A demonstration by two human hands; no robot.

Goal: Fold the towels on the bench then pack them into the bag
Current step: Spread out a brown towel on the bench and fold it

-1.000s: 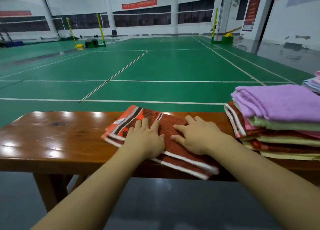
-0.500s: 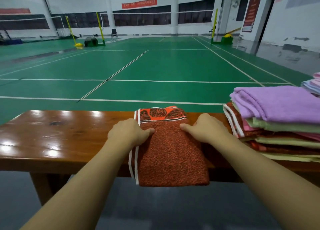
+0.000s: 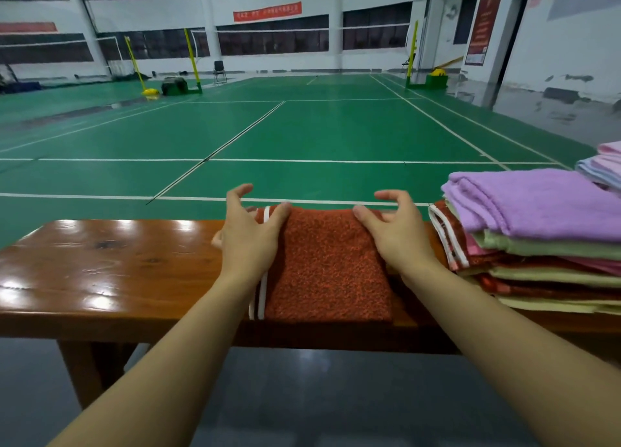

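Note:
A folded rust-red towel [image 3: 322, 265] with white stripes along its left edge lies on the wooden bench [image 3: 111, 272], its near edge at the bench's front. My left hand [image 3: 248, 231] rests on the towel's far left corner, thumb on the cloth and fingers spread and lifted. My right hand [image 3: 393, 231] sits at the far right corner the same way, thumb on the cloth and fingers raised. Neither hand grips the towel. No bag is in view.
A stack of folded towels [image 3: 537, 245], purple on top with green, pink and red below, stands on the bench right of the red towel. More pastel towels [image 3: 601, 167] lie behind it. The left part of the bench is bare wood. Beyond is a green court.
The towel went from lying askew to square and was folded shorter, hiding its patterned far end. Both hands moved to its far corners and opened their fingers.

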